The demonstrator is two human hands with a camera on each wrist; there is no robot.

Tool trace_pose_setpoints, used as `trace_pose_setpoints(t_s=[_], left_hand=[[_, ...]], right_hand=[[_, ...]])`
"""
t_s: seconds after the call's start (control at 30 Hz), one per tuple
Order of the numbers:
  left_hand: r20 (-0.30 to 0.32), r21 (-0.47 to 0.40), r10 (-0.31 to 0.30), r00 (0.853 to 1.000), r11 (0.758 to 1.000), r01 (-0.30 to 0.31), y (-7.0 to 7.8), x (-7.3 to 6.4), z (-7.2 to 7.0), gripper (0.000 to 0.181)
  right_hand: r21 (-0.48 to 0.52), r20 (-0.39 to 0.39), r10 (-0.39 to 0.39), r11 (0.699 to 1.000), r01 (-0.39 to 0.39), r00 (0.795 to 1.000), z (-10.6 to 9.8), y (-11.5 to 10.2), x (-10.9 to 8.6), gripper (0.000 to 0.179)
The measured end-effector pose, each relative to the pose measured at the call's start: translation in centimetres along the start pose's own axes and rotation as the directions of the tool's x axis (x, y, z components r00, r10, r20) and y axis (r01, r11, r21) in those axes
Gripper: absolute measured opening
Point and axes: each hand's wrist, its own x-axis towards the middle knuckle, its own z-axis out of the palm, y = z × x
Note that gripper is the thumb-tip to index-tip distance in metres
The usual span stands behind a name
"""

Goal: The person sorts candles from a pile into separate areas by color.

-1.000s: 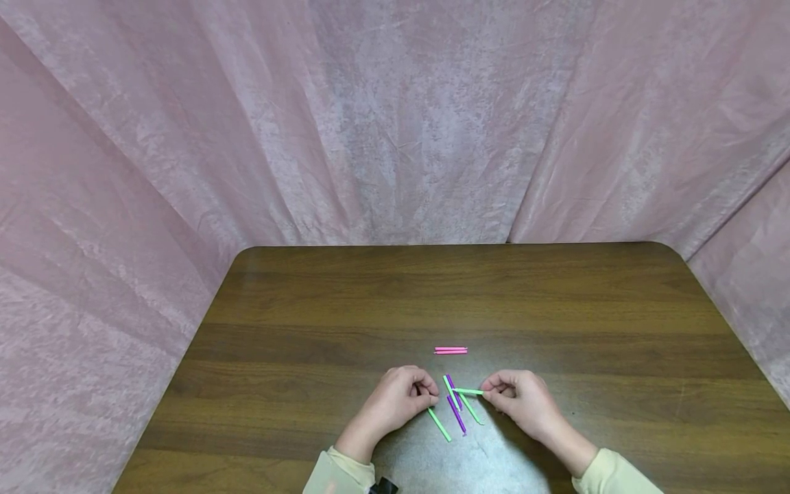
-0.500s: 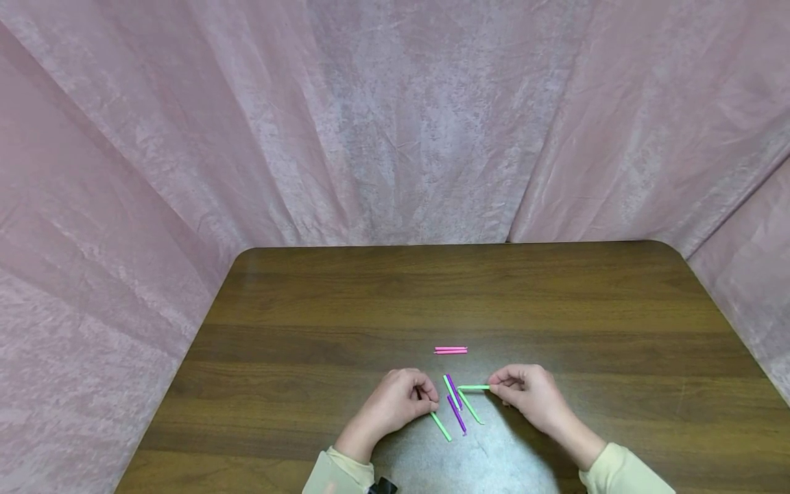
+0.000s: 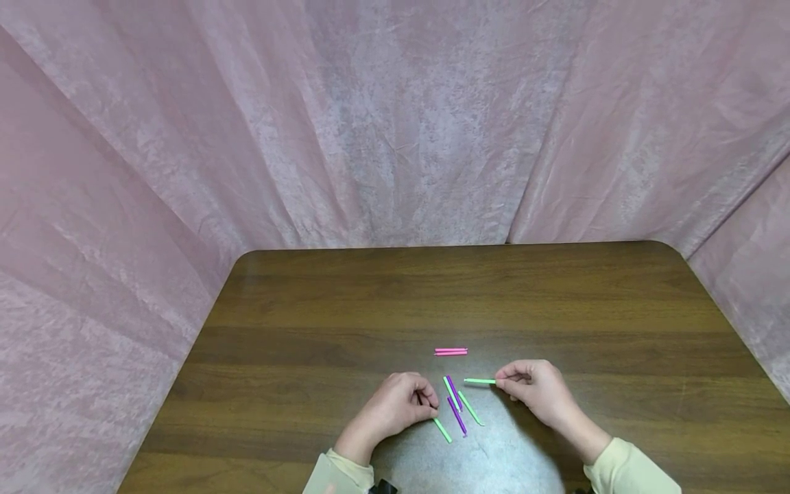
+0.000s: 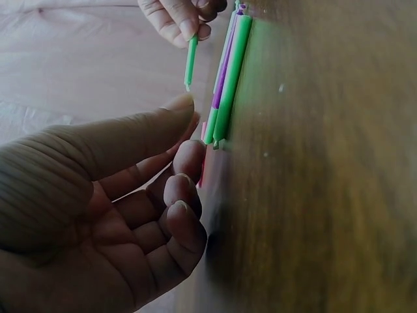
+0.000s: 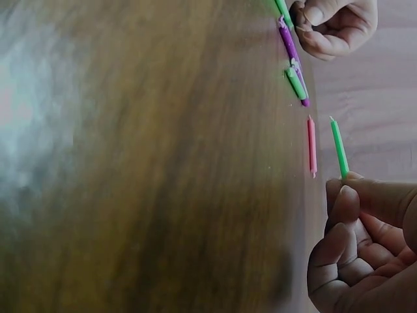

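My right hand [image 3: 540, 394] pinches one end of a green candle [image 3: 479, 381] between thumb and fingers. The candle's wick end points left, and in the right wrist view this green candle [image 5: 339, 149] is raised off the table. My left hand [image 3: 401, 405] rests at the left of a loose group, fingers loosely curled; in the left wrist view nothing shows between its thumb and fingers. By its fingertips lies a green candle [image 3: 442, 431], partly hidden. The group also has a purple candle [image 3: 457, 416], another green candle [image 3: 471, 409], and a green and purple pair side by side.
Two pink candles [image 3: 451, 352] lie side by side beyond the group. All of them are on a brown wooden table [image 3: 308, 309], whose far edge meets a pink curtain [image 3: 401, 137]. A small black object [image 3: 384, 487] shows by the left sleeve.
My right hand has drawn the green candle rightward and away from the group, so its tip no longer overlaps the others. The left hand has shifted very slightly nearer; the remaining candles stay put.
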Motion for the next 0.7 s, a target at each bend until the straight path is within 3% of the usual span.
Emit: trace_pose_setpoints(t_s=[0.7], left_hand=[[0.033,0.034,0.032,0.999,0.999,-0.033,0.12,-0.16,-0.14,0.015]], right_hand=[[-0.066,-0.055,0.046,0.997,-0.05,0.997,-0.79,0.23,0.73,0.006]])
